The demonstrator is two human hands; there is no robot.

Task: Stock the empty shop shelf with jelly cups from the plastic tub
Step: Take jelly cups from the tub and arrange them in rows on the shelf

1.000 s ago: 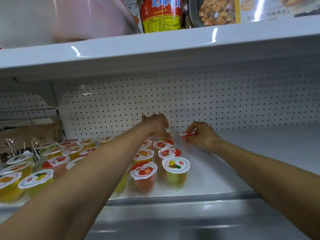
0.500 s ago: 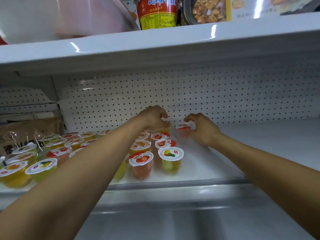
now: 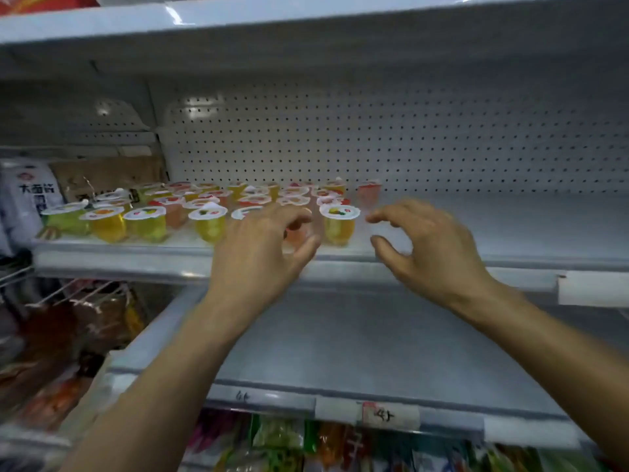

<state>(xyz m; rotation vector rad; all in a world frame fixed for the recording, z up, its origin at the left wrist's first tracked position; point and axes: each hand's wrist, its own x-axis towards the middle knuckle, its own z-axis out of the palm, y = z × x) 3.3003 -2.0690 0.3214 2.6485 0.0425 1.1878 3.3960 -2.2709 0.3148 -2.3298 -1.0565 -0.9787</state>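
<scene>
Two bare hands in view, both in front of the shelf edge at frame centre. The left hand [image 3: 258, 253] has its fingers loosely curled and the thumb set apart, with nothing held. The right hand [image 3: 435, 250] is the same: curled fingers, a gap to the thumb, nothing in it. The small clear plastic jelly cups with white printed foil lids [image 3: 211, 212] stand upright in close rows on the white metal shelf [image 3: 510, 226], filling its left-centre part. The front row is mostly yellow, with pink and orange ones further back. A yellow jelly cup [image 3: 339, 224] stands at the right end of the front row, between the two hands as seen from the camera. A pink jelly cup [image 3: 295, 236] shows partly behind the left fingers; whether they touch cannot be told. A lone pink cup [image 3: 368, 194] stands at the back, just right of the rows, near the white perforated back panel [image 3: 408, 137]. The right part of the frame shows bare shelf. Below is a grey lower shelf [image 3: 374, 342] with a handwritten price label [image 3: 388, 415] on its front strip. Blurred coloured packets [image 3: 279, 437] lie along the bottom edge. A white bag with dark characters [image 3: 30, 195] is at far left.
</scene>
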